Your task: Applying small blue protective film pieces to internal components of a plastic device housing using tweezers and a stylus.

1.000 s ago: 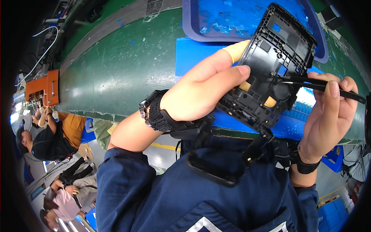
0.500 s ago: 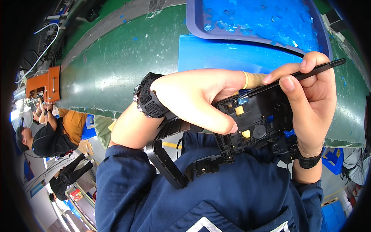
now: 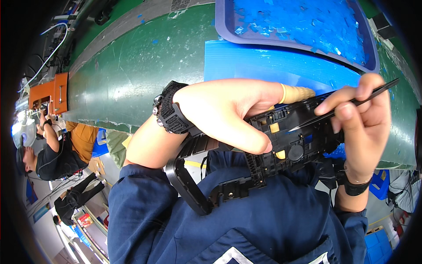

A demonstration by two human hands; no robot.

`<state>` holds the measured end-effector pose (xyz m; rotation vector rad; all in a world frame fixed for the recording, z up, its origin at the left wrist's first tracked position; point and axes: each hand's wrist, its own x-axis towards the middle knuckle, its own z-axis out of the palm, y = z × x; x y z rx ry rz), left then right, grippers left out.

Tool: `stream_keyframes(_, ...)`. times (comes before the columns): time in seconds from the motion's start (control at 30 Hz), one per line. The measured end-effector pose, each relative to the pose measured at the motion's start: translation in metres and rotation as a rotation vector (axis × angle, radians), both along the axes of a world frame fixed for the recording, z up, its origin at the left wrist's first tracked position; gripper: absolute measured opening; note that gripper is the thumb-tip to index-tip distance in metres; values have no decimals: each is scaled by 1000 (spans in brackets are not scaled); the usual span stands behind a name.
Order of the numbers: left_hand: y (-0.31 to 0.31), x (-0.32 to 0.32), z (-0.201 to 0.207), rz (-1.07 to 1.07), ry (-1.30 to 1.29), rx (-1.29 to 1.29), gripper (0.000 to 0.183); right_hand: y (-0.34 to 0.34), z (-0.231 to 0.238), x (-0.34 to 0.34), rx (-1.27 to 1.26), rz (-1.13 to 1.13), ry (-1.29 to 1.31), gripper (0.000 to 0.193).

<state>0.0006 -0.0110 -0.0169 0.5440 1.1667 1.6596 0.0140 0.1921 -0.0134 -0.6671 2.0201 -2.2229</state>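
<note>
My left hand is closed round a black plastic housing, with the thumb pressed on its inner face. A yellow finger cot covers one of its fingertips. The housing is tilted close to my body; an angled black frame arm sticks out from its left side. Small yellow pads and moulded ribs show on its face. My right hand pinches thin black tweezers, whose pointed tips lie over the housing beside a yellow pad. Nothing is visible at the tips.
Beyond my hands, a grey-purple tray holds many small blue film pieces. It stands partly on a blue sheet on the green worktable. To the left are an orange box and a seated co-worker.
The tweezers have come down and right from the housing's upper edge to over its face. The small blue film seen there earlier no longer shows. My left hand keeps its hold.
</note>
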Motion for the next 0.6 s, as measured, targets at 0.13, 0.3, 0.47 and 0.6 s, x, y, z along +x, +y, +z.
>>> stream_keyframes(0.13,-1,1,7,-164,-151,60,86,28,28,-45,219,-285,-16,23)
stream_keyframes(0.3,6,3,27,-213,-187,65,78,43,-4,-119,636,-339,34,17)
stream_keyframes(0.47,-35,-31,88,489,181,-8,64,63,-10,-119,-18,-283,59,20)
stream_keyframes(0.6,-80,-130,114,818,692,-726,68,68,-15,-119,-129,-373,14,20)
